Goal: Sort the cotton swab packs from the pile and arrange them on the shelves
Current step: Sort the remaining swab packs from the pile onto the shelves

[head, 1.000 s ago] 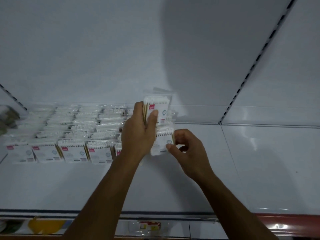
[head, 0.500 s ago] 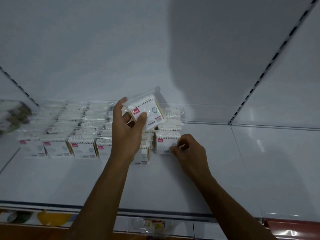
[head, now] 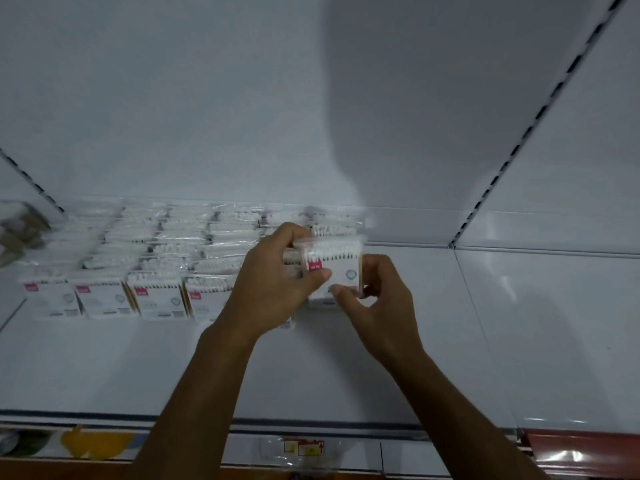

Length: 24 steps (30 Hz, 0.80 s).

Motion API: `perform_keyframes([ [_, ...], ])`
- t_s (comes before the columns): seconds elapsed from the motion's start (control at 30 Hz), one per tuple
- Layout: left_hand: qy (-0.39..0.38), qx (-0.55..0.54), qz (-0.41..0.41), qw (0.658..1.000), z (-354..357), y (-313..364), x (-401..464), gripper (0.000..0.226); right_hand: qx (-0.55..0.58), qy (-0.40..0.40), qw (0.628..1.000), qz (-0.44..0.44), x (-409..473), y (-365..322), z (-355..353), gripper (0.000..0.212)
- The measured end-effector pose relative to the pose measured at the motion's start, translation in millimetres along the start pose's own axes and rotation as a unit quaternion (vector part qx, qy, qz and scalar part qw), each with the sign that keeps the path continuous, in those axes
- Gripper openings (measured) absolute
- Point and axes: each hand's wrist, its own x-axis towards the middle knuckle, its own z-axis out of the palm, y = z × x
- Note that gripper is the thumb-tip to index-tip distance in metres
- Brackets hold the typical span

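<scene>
Both hands were on one cotton swab pack (head: 334, 270), upright at the right end of the front row, at three o'clock from the shelved packs (head: 157, 296). Left hand (head: 273, 289) gripped its left side, thumb across the face; right hand (head: 377, 299) pinched its lower edge. Light, crinkly, probably slippery film: best held by the stiff side edges.

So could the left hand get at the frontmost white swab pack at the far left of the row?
Probably not right now: the left hand already holds a white swab pack; the path to the far-left pack looks clear.
</scene>
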Motion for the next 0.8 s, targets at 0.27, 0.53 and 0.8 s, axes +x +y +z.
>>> perform_keyframes([
  [0.27,-0.042,0.319,0.075,0.944,5.5,-29.6,-0.8,0.04,-0.24,-0.029,0.966,0.093,-13.4,29.9,15.9,0.037],
  [0.53,-0.095,0.304,0.07,0.945,10.1,-17.9,7.8,0.077,-0.251,-0.053,0.959,0.123,-9.0,33.0,13.5,0.047],
  [0.8,-0.162,0.241,0.151,0.945,89.4,65.5,44.1,0.078,-0.349,0.002,0.934,0.074,-0.1,44.9,-85.3,0.089],
])
